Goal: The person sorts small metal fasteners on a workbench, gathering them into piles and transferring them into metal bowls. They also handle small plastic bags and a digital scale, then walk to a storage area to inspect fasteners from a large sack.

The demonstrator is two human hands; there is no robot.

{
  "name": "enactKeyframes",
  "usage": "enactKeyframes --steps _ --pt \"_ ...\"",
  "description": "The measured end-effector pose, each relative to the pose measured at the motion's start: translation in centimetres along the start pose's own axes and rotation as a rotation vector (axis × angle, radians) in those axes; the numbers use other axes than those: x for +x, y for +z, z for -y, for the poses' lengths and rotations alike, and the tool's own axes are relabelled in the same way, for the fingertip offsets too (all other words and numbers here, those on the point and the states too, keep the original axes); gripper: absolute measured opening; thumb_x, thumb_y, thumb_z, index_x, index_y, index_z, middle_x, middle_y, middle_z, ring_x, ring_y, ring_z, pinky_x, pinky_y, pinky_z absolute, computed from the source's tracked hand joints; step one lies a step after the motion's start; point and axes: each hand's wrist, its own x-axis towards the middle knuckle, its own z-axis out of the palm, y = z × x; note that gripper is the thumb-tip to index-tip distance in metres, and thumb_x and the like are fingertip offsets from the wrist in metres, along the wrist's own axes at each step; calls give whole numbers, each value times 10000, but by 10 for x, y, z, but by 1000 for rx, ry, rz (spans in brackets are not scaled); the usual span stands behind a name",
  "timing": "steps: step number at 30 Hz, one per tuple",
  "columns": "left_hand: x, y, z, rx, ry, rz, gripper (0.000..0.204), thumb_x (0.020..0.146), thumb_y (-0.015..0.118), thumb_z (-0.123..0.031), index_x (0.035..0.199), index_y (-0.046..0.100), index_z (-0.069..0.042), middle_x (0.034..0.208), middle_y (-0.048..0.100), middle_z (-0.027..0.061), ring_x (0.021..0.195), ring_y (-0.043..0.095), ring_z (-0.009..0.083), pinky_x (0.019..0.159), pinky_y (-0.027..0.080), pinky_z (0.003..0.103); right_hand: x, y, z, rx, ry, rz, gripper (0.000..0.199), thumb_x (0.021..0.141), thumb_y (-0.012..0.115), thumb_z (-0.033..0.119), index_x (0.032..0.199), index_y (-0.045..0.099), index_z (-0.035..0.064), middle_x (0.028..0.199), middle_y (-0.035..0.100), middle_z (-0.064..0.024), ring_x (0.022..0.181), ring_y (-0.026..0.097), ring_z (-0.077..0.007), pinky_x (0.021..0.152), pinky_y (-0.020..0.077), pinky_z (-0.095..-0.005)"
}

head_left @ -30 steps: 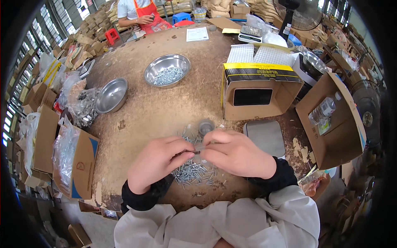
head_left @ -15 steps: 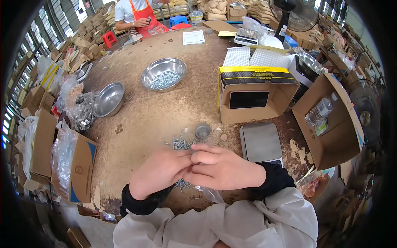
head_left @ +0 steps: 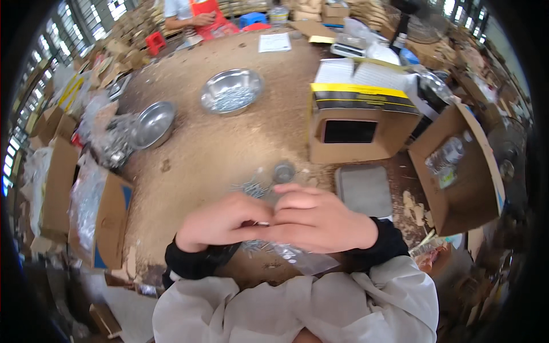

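Two hands meeting, fingers curled: your left hand point(head_left: 220, 220) and right hand point(head_left: 323, 220) hide each grip, so can't tell what's held. Clear bag point(head_left: 309, 261) pokes out around five o'clock; silvery fasteners point(head_left: 250, 188) at eleven, probably for easy reach.

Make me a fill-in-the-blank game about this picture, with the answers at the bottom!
1. The clear plastic bag shows below one hand, the ____ one.
2. In the left half of the picture, there are ____ metal bowls.
3. The person at the top of the picture wears a ____ apron.
4. The cardboard box beyond the grey plate has a black and ____ top.

Missing words: right; two; red; yellow
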Motion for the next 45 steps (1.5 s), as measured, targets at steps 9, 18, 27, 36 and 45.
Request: enactKeyframes --steps 9,18,27,36,45 --pt "3 14 -9 -240 -37 -344 121 837 617 -71 928 624 8 777 597 84 698 565 162 610 419 272 -2 -11 10 4 -41 -118 318 796 588 83 1112 624 96 803 517 -1 866 528 -185 1084 263 -536" --pt "13 49 -9 -274 24 -750 159 905 554 -112 966 605 26 824 574 60 772 529 139 691 415 254 1 0 7 -146 -46 -254 260 745 610 78 971 700 169 801 559 52 854 552 -143 1067 259 -525" --pt "21 49 -13 -141 107 -774 242 960 467 -181 1043 619 -11 808 594 52 779 528 170 750 405 307 -2 17 10 -152 34 -336 239 677 724 71 876 711 203 751 634 68 851 549 -147 1099 184 -521" --pt "13 47 -20 -237 143 -752 520 980 373 -392 1205 492 61 1055 588 136 958 540 211 870 414 340 -1 1 7 -240 64 -449 251 660 699 144 904 724 199 753 615 70 804 552 -142 1084 233 -490" --pt "19 40 -8 -225 32 -534 235 847 655 -88 1057 616 10 962 649 82 888 611 147 768 476 282 0 -23 8 -206 138 -435 243 672 748 86 901 676 120 772 631 4 785 568 -198 1025 305 -529"
